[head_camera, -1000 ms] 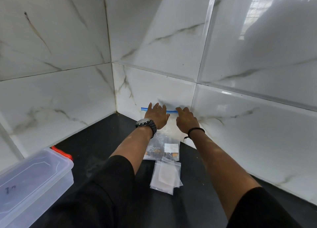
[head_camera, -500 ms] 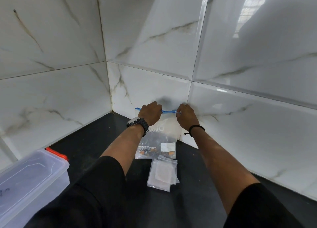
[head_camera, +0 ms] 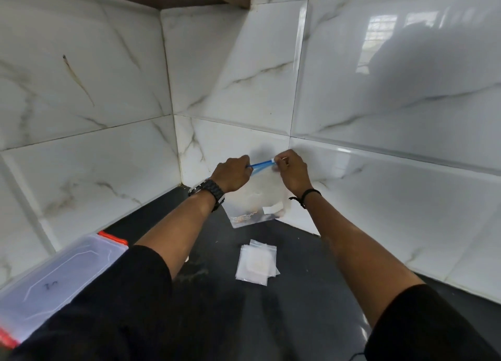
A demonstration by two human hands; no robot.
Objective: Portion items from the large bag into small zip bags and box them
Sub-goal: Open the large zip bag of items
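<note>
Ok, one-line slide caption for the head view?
Both hands, left and right, pinch the large bag's blue zip strip above small zip bags.

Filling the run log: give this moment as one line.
left hand: pinches large bag zip | right hand: pinches zip | small zip bags: on counter | box: lidded

Large clear zip bag with blue seal strip (head_camera: 257, 195) held up off the black countertop (head_camera: 298, 320), in front of the white marble-tiled wall corner (head_camera: 173, 111). Left hand (head_camera: 233, 173) at seal's left end, right hand (head_camera: 291, 172) at right end. Stack of small clear zip bags (head_camera: 257, 264) flat on counter, nearer than the large bag. Translucent plastic lidded box (head_camera: 59, 276) far left, against the left wall.
</note>
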